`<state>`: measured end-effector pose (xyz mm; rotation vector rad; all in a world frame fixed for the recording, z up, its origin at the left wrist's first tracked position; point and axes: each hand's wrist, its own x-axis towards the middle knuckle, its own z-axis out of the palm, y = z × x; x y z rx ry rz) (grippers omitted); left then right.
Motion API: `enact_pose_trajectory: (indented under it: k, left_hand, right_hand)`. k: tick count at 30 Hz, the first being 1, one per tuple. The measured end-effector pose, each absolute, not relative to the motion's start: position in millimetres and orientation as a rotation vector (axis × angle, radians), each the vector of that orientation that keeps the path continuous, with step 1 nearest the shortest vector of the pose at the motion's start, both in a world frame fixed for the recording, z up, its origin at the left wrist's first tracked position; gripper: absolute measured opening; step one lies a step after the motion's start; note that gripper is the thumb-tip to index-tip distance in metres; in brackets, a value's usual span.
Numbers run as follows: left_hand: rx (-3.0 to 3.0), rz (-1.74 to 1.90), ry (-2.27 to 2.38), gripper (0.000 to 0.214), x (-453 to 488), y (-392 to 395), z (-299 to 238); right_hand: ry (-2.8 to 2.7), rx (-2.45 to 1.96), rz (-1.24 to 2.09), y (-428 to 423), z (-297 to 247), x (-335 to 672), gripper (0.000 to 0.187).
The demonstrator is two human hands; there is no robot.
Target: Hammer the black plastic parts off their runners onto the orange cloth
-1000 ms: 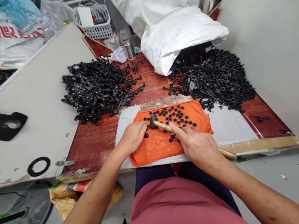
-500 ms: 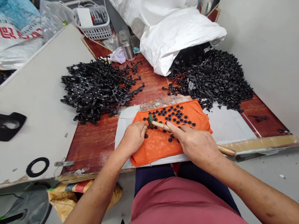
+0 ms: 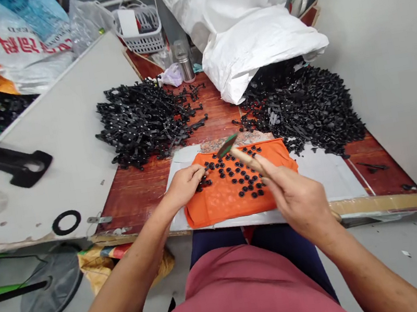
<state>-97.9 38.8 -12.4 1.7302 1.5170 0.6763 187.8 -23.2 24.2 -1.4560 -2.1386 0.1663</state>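
Note:
My right hand grips the wooden handle of a small hammer, whose dark head is raised above the orange cloth. Several small black round parts lie scattered on that cloth. My left hand rests on the cloth's left edge, fingers pinched on a small black part.
A heap of black strip-like pieces lies back left on the red-brown table, a heap of black round parts back right below a white sack. Grey boards flank both sides. A basket and metal flask stand behind.
The hammer head has lifted off the cloth and swung up to the right. My left hand stays at the cloth's left edge. The view shifted slightly.

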Motion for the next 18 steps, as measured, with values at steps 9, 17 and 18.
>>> enact_pose_trajectory:
  k: [9,17,18]
  left_hand:
    - [0.976,0.798,1.240,0.054,-100,25,-11]
    - [0.929,0.708,1.260,0.054,-85,2,5]
    - [0.974,0.683,1.270,0.053,-82,-1,11]
  right_hand:
    - [-1.750,-1.904,0.077,-36,-8,279,0.049]
    - [-1.787,-2.444,-0.009,-40,-23,318,0.053]
    - [-1.792,-2.461,-0.016,-40,-23,317,0.053]
